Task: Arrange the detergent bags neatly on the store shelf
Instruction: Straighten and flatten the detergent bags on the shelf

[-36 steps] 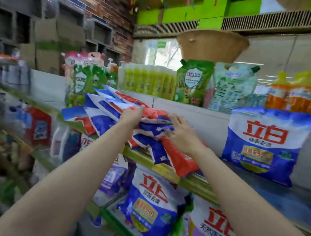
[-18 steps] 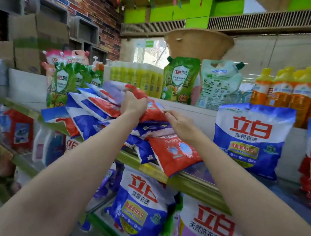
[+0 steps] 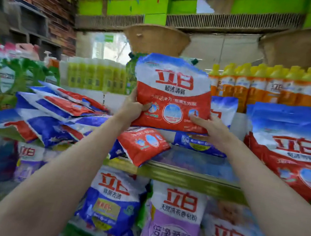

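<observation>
I hold a red, white and blue detergent bag upright in front of me, above the shelf. My left hand grips its lower left edge and my right hand grips its lower right corner. To the left, several similar bags lie flat in a messy, slanted pile. One red bag leans over the shelf's front edge just below my hands. A blue bag stands behind the held one. On the right a row of red and white bags stands upright.
Orange bottles with yellow caps and pale green bottles line the ledge behind. Green pouches stand at far left. Larger blue and purple detergent bags fill the lower shelf. A woven basket sits above.
Both hands have lifted one red bag off the top of the pile and turned it upright, facing me. The view has shifted to the right along the shelf.
</observation>
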